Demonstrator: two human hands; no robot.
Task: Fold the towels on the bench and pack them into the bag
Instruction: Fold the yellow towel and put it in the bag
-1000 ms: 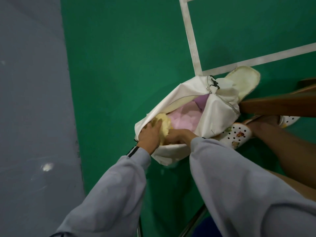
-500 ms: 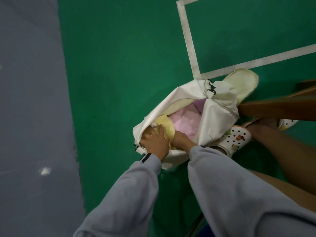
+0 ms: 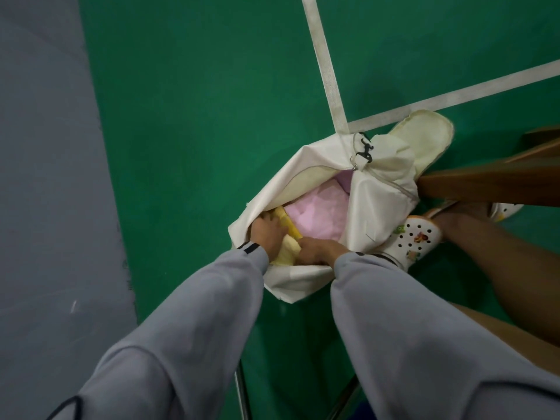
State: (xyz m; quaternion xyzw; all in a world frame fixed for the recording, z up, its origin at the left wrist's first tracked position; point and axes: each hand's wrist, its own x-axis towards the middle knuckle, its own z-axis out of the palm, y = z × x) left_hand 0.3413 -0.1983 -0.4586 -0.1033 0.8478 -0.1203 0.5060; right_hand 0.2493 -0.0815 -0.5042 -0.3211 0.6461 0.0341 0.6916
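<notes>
A cream-white bag (image 3: 375, 219) lies open on the green floor beside my feet. Inside it sits a folded pink towel (image 3: 318, 213). A yellow towel (image 3: 288, 247) is wedged at the bag's near end, next to the pink one. My left hand (image 3: 268, 234) lies on the yellow towel's left side, fingers inside the bag's mouth. My right hand (image 3: 318, 250) presses on the yellow towel from the right, its fingers partly hidden in the bag.
A brown wooden bench edge (image 3: 491, 184) juts in at the right, over the bag's far end. My foot in a white clog (image 3: 415, 241) stands against the bag. White court lines (image 3: 324, 65) cross the green floor; grey flooring (image 3: 45, 177) lies left.
Both hands have pushed the yellow towel deeper into the bag's near end. More of the pink towel shows.
</notes>
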